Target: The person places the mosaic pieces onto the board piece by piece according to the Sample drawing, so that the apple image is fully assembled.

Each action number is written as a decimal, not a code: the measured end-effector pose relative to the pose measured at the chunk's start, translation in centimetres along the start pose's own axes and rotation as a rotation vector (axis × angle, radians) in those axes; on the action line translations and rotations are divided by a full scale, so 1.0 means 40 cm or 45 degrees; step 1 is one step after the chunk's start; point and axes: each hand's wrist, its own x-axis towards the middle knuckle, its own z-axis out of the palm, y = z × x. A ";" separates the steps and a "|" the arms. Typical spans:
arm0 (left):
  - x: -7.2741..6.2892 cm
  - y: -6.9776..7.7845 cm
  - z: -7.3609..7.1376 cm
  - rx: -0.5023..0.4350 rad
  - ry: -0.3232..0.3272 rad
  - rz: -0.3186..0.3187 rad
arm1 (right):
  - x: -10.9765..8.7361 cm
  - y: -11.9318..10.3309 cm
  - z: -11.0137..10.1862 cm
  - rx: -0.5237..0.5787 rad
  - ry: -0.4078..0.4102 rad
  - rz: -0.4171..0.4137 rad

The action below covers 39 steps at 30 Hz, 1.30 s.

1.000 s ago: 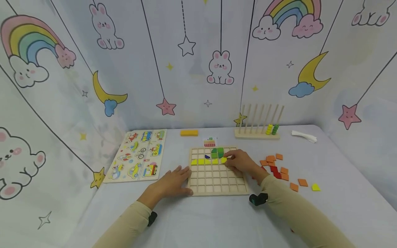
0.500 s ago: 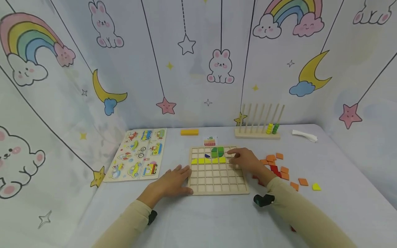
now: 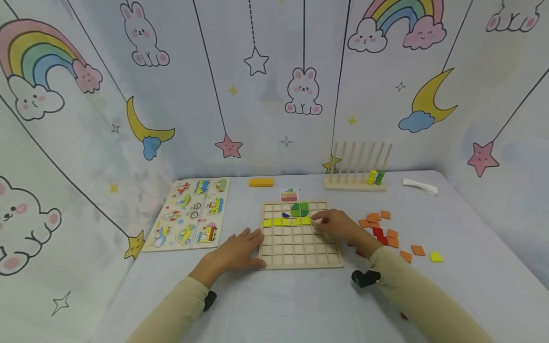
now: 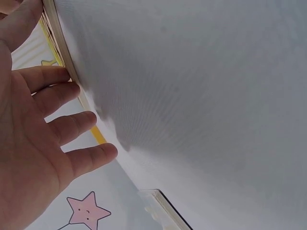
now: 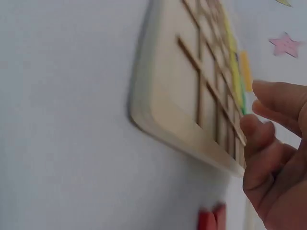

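Observation:
A wooden grid board (image 3: 296,248) lies in front of me. My left hand (image 3: 238,252) rests at its left edge, fingers straight and spread; the left wrist view shows the fingertips (image 4: 72,90) right along the board's side. Over the board's right part is my right hand (image 3: 338,226), fingers bent, a fingertip at the right end of a row of yellow tiles (image 3: 286,222). In the right wrist view, nothing shows between the thumb and fingers of the right hand (image 5: 280,148). Green tiles (image 3: 299,209) form a rounded cluster above the yellow row, beside a small dark blue piece (image 3: 286,215).
Loose orange tiles (image 3: 392,242) and red tiles (image 3: 380,237) lie right of the board, with a yellow piece (image 3: 436,257) farther out. Behind stand a pattern card (image 3: 289,195), a peg rack (image 3: 355,187) and an orange block (image 3: 261,182). A vehicle puzzle (image 3: 188,214) lies left.
My right hand let go of the yellow tile at the row's right end, drew off to the right, then came back slightly left to that tile's edge. The left hand stayed put.

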 end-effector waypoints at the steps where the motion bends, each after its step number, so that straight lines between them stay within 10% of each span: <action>1: 0.000 0.000 0.001 -0.002 -0.002 0.002 | -0.017 0.010 -0.018 0.042 0.002 0.009; 7: 0.002 0.000 -0.003 0.010 -0.014 0.005 | -0.204 0.144 -0.193 0.185 0.083 0.047; 16: -0.004 0.004 -0.008 0.000 -0.027 -0.018 | -0.425 0.399 -0.307 -0.251 0.081 0.329; 28: 0.001 0.001 -0.004 0.003 -0.029 -0.026 | -0.442 0.418 -0.277 -0.327 0.281 0.278; 39: 0.007 -0.004 0.001 0.004 -0.011 -0.009 | -0.394 0.357 -0.250 0.143 0.549 0.183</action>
